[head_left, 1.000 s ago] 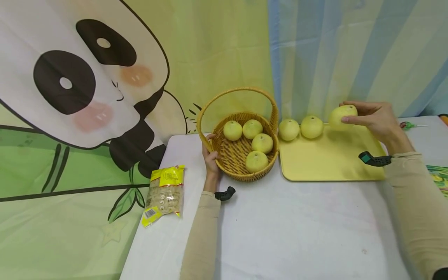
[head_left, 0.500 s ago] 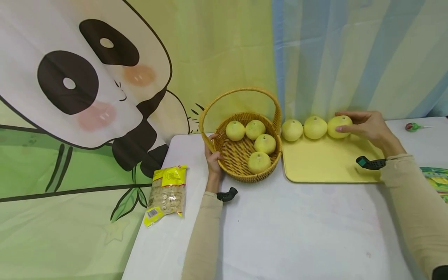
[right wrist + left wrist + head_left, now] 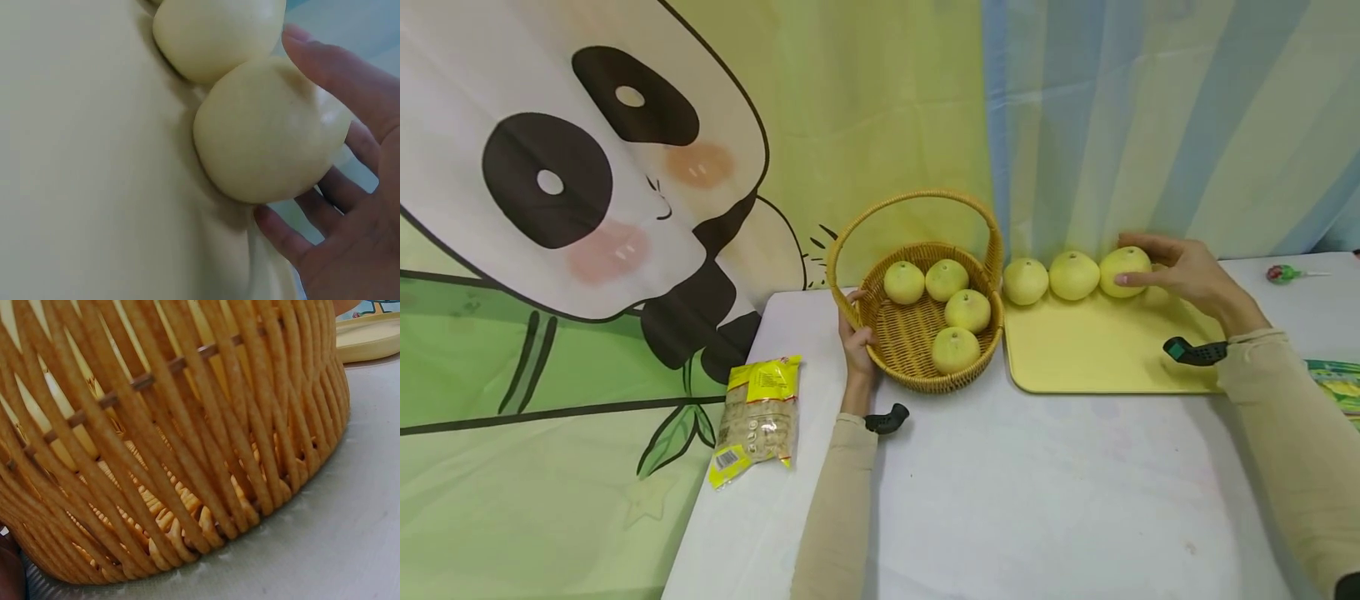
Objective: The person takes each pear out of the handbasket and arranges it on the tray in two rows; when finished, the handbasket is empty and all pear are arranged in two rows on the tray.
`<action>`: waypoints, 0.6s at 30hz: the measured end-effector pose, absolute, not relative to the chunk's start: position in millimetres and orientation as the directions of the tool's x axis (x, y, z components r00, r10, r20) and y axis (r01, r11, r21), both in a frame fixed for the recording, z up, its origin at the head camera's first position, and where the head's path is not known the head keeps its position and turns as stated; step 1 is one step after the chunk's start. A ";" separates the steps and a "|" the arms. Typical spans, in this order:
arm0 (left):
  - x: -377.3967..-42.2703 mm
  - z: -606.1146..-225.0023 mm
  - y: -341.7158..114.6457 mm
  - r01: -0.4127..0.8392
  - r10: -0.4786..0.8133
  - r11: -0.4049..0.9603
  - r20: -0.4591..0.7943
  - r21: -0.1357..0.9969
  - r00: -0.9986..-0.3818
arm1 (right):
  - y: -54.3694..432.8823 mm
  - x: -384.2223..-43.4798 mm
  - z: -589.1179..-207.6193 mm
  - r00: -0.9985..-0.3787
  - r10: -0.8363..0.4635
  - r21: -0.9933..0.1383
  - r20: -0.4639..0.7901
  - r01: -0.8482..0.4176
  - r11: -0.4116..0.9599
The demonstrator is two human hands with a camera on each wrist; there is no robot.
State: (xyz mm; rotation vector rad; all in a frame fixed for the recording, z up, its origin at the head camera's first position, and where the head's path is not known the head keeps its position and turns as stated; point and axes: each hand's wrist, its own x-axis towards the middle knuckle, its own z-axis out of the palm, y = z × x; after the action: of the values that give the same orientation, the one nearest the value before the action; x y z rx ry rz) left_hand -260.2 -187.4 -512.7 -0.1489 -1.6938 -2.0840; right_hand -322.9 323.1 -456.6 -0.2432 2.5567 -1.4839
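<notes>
Head view: we see the right hand [image 3: 1180, 271] cupping a pale yellow fruit [image 3: 1124, 271] at the far edge of the yellow tray [image 3: 1105, 350], about one o'clock from us, third in a row running nine to three. The left hand [image 3: 853, 342] grips the rim of the wicker basket [image 3: 925, 375] at eleven o'clock. The fruit is round, without a long axis. Only the right wrist view shows it touching its neighbour fruit [image 3: 215, 31], fingers [image 3: 337, 69] loosely curled around it.
</notes>
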 end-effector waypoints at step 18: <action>-263.6 -515.3 -187.6 0.403 -0.272 -0.143 0.355 0.904 -0.894 | 240.0 -282.0 -367.8 -0.893 -0.425 -0.837 0.148 -0.342 0.427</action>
State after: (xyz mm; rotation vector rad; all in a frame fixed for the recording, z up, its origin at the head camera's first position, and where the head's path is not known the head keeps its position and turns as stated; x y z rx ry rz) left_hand -263.6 -187.6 -515.3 -0.1470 -1.6987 -2.0816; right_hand -282.0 240.0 -367.8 -0.6961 2.5804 -1.4816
